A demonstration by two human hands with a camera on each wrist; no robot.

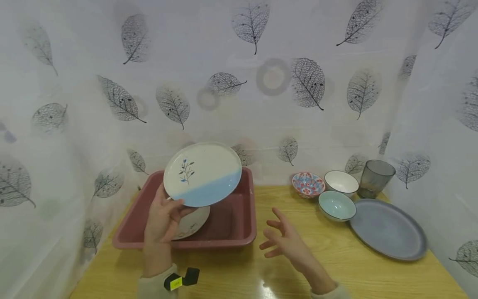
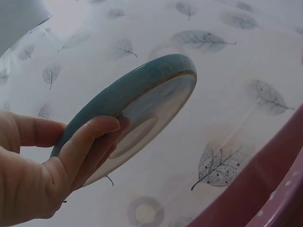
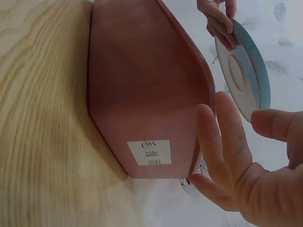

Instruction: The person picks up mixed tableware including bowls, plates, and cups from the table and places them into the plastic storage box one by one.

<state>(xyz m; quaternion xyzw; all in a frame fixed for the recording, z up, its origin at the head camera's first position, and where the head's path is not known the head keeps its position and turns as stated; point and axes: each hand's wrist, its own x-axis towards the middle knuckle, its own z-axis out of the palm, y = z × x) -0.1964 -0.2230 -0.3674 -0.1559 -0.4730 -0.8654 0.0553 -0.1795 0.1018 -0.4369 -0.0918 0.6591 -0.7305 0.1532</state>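
Over the basin, step in hand: I judge this to be the lifted-plate stage, with the white-and-blue plate [image 1: 209, 166] held clear above the maroon basin [image 1: 239, 243], its face tilted toward my head view; I take the far side as twelve o'clock.
Left hand [image 1: 164, 216]: pinching that plate by its edge at seven o'clock, fingers against the underside.
Right hand [image 1: 285, 241]: fingers spread, holding nothing, just off the basin's four o'clock side.
Next move: to my mind it calls for a steady pinch and enough height to clear the rim; if the right hand is to help, I'd bring it toward eleven o'clock, to the plate's free edge.
Patterned plate [image 1: 192, 224]: inside the basin, toward seven o'clock, partly hidden; I cannot tell whether it lies flat.
Bowls: on the bench [image 1: 224, 274], at the basin's three o'clock, a red-and-blue bowl [image 1: 308, 185], a white bowl [image 1: 341, 182] and a pale green bowl [image 1: 337, 206], clustered.
Smoky tumbler [image 1: 375, 178]: at the white bowl's three o'clock.
Grey plate [image 1: 388, 230]: at the green bowl's four o'clock.
In the way: the basin wall, between right hand and patterned plate; also the bowls, crowding the grey plate's ten o'clock edge.
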